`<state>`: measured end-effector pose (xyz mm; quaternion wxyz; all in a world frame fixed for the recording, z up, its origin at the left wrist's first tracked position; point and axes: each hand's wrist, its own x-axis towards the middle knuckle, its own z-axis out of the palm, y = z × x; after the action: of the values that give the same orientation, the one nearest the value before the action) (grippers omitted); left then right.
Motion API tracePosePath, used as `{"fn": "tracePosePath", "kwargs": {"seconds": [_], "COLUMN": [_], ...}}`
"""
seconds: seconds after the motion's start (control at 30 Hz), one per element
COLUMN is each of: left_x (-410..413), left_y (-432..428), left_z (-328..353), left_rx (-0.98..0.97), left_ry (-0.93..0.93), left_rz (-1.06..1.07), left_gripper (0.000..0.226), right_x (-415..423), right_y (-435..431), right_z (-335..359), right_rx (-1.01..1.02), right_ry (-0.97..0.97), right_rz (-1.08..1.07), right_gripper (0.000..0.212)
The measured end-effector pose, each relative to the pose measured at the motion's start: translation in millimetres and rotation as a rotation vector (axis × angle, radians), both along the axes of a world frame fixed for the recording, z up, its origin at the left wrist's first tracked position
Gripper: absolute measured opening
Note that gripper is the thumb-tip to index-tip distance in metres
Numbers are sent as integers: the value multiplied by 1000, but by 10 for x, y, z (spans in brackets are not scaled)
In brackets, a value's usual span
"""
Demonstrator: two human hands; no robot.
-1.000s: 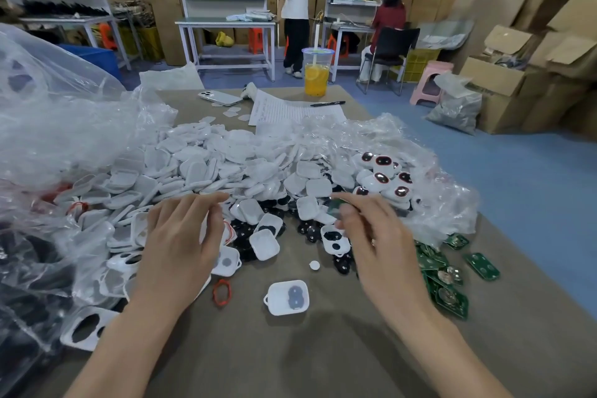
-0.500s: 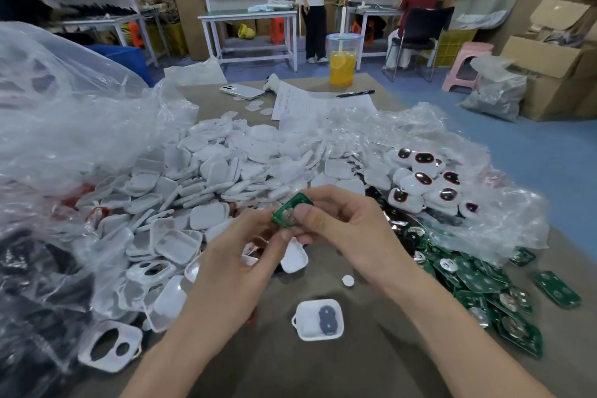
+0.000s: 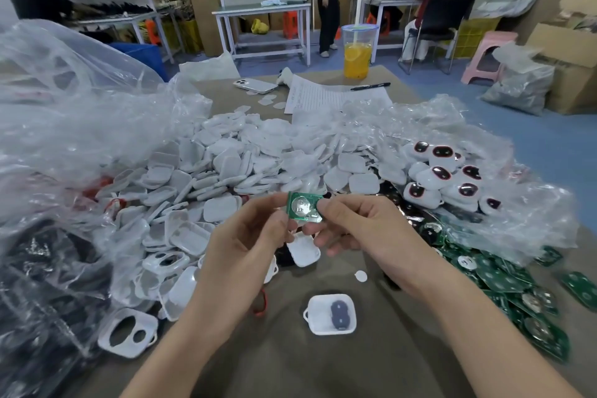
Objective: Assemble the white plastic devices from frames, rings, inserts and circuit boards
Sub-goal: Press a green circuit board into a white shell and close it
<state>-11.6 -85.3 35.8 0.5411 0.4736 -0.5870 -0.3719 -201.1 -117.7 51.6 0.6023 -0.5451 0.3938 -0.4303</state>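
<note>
Both hands hold one green circuit board (image 3: 303, 206) with a round silver cell, raised above the table. My left hand (image 3: 248, 245) pinches its left edge and my right hand (image 3: 361, 229) pinches its right edge. Below them a white shell with a dark insert (image 3: 331, 313) lies open side up on the table (image 3: 323, 365). A white frame with two holes (image 3: 127, 334) lies at the lower left. A red ring (image 3: 260, 307) shows partly under my left wrist. A large heap of white shells (image 3: 232, 168) fills the middle.
Green circuit boards (image 3: 517, 287) pile at the right. Finished white devices with dark faces (image 3: 445, 178) lie on clear plastic. Clear bags (image 3: 64, 113) crowd the left. A drink cup (image 3: 357, 52), phone (image 3: 255, 85), paper and pen stand at the far edge. Two people are at benches behind.
My hands rose from the parts heap and met over the table. The right hand brought up a green circuit board, and both hands now hold it flat side towards me.
</note>
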Motion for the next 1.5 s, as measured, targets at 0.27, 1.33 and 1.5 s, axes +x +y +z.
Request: {"fn": "tracePosePath", "kwargs": {"seconds": [0.27, 1.33, 1.5], "left_x": [91, -83, -123], "left_y": [-87, -56, -47], "left_z": [-20, -94, -90], "left_rx": [137, 171, 131], "left_ry": [94, 92, 128], "left_rz": [-84, -10, 1], "left_gripper": [23, 29, 33], "right_x": [31, 193, 219], "right_y": [13, 24, 45], "right_z": [-28, -118, -100], "right_rx": [-43, -136, -141], "right_ry": [-10, 57, 62], "right_rz": [40, -19, -39], "right_gripper": [16, 13, 13]}}
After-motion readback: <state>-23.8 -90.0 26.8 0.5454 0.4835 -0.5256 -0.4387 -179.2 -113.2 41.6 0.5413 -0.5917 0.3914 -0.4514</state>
